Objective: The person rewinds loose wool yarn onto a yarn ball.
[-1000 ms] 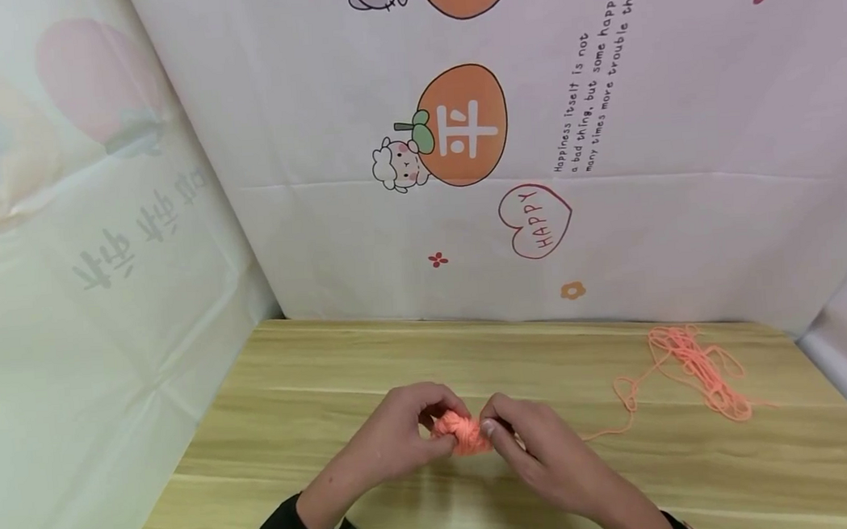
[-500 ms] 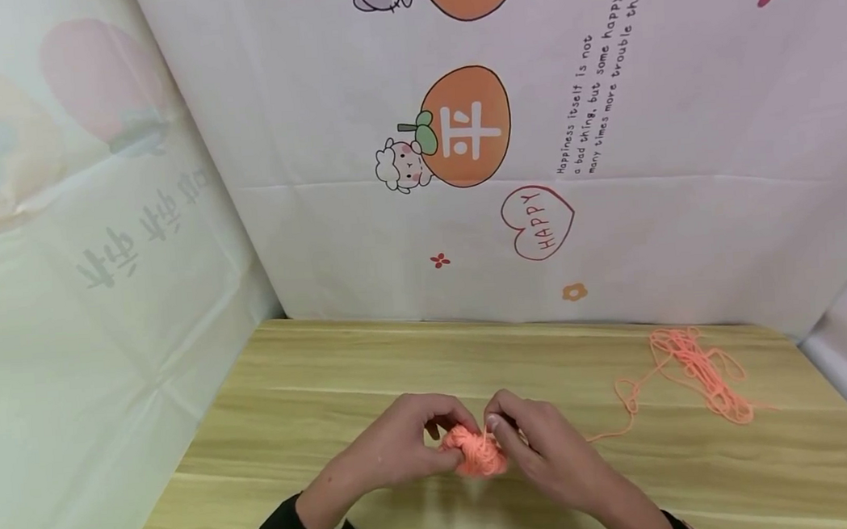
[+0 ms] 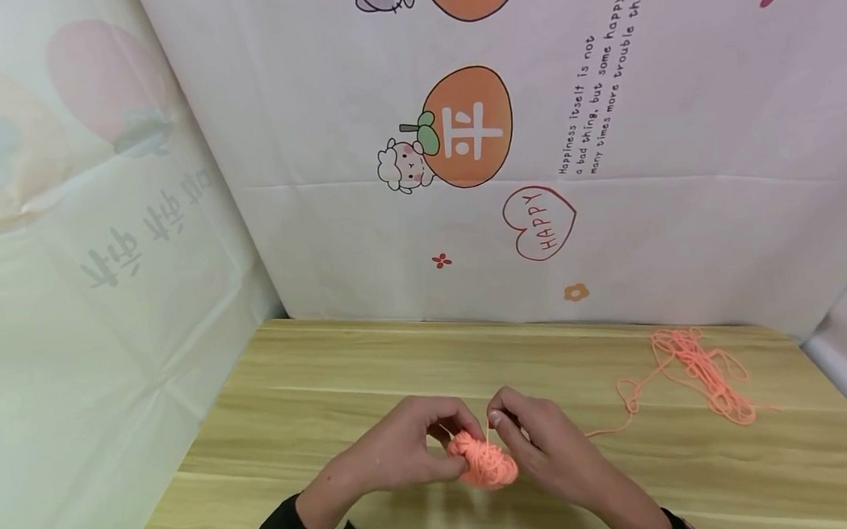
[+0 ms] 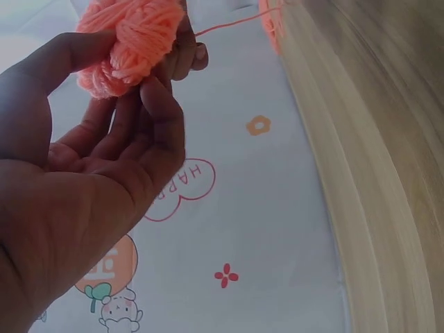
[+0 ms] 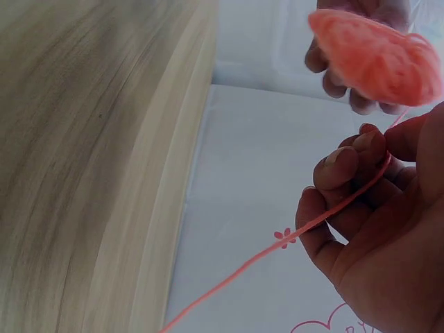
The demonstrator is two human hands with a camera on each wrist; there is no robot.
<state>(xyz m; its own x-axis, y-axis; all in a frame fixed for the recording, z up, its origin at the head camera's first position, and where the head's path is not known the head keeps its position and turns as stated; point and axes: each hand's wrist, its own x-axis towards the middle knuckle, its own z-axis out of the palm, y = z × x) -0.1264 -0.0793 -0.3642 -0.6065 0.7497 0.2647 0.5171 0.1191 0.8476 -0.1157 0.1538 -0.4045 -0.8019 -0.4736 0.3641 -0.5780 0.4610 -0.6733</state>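
Observation:
A small ball of coral yarn point(image 3: 488, 463) hangs over the table, pinched between the thumb and fingers of my left hand point(image 3: 416, 441). In the left wrist view the wound yarn ball point(image 4: 132, 45) shows criss-crossed strands. My right hand point(image 3: 547, 443) pinches a single yarn strand point(image 5: 257, 258) between thumb and fingertips, just right of the ball. From the ball the strand runs up to those fingertips, crosses the right palm and trails away. The right hand's other fingers are curled, with the strand lying across them.
A loose tangle of the same coral yarn point(image 3: 703, 373) lies on the wooden table point(image 3: 342, 358) at the back right, joined by a trailing strand point(image 3: 612, 431). A white printed cloth point(image 3: 357, 244) stands behind the table, and another cloth point(image 3: 109, 356) hangs along the left.
The yarn ball has turned in my left hand and now tilts down to the right. My right hand has drawn slightly up, with a short taut strand showing between it and the ball.

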